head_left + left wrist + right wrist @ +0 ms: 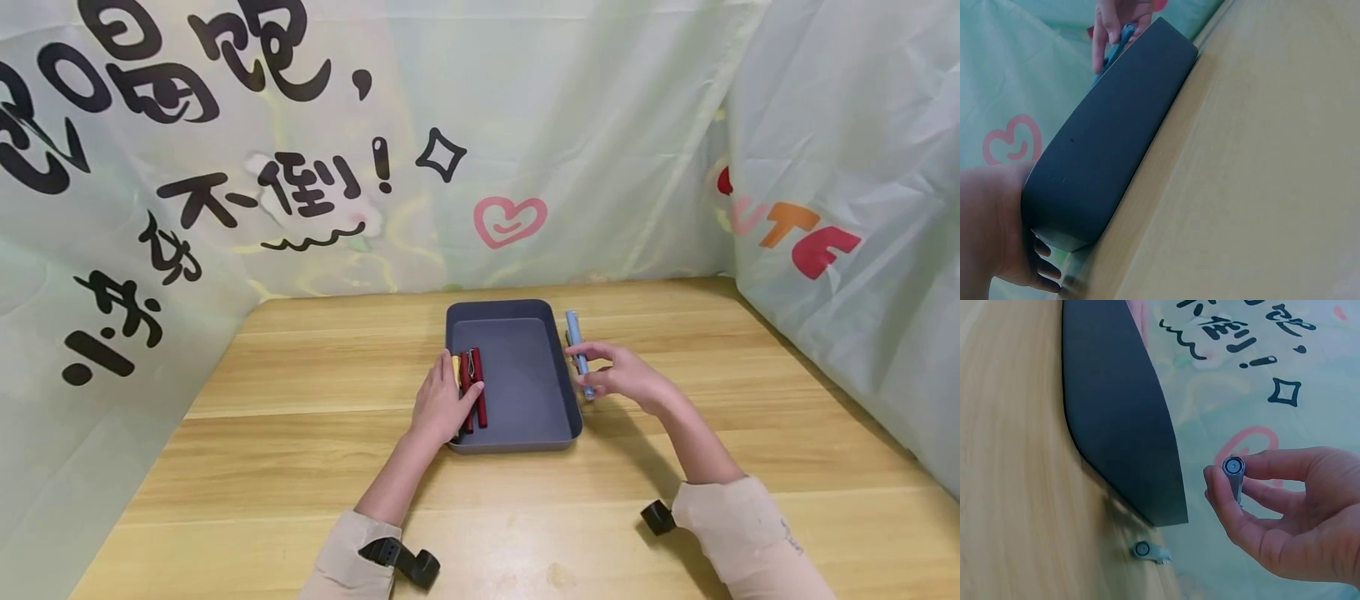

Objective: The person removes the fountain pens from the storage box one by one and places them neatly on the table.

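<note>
A dark grey rectangular tray (525, 375) lies on the table. My left hand (438, 408) grips its left wall, fingers outside and thumb over the rim, as the left wrist view (1004, 231) also shows. Inside, along that wall, lie two dark red pens (480, 408) with clips and a yellow item (456, 365), partly hidden by the hand. Just beyond the right wall, my right hand (622, 375) pinches a light blue pen (573, 327) between thumb and fingers, raised off the table. In the right wrist view, the pen's round end (1233, 465) faces the camera.
Another pen (1142, 549) lies on the table beside the tray's right wall, below the held one. Printed cloth (600, 150) hangs behind and at both sides of the wooden table (300, 367).
</note>
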Tool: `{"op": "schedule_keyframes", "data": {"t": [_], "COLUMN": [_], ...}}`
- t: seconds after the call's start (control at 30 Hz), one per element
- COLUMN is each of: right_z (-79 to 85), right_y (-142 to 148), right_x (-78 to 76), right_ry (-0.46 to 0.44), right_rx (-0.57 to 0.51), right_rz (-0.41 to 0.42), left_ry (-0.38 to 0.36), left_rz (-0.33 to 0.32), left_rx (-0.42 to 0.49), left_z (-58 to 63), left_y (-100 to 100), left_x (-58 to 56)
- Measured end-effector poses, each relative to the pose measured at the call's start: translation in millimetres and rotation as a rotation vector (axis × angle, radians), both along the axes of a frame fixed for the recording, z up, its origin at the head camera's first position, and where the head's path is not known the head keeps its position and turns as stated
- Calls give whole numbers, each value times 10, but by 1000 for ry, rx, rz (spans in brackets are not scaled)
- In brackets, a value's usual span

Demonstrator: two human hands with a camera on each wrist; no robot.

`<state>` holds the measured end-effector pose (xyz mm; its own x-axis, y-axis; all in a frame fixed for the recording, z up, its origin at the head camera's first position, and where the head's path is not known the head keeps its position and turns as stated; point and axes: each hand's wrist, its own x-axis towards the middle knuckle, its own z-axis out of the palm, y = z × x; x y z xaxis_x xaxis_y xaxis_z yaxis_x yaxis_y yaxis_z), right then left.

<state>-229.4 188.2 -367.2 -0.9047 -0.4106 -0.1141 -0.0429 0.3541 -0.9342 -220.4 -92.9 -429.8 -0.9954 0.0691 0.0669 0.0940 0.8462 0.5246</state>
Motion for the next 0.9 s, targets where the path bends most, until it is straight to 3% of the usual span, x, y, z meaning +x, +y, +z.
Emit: {"op": "schedule_keyframes", "data": {"t": [0.9], "right_z": [-259], "right_y": [259], "right_x": [-197], "right_ry": [1], "right_rx": [45], "right_rz": [-60], "left_ry": [0], "left_rz": [0], "left_rx": [9], "left_z": [18], "left_y": [6], "left_x": [-19]}}
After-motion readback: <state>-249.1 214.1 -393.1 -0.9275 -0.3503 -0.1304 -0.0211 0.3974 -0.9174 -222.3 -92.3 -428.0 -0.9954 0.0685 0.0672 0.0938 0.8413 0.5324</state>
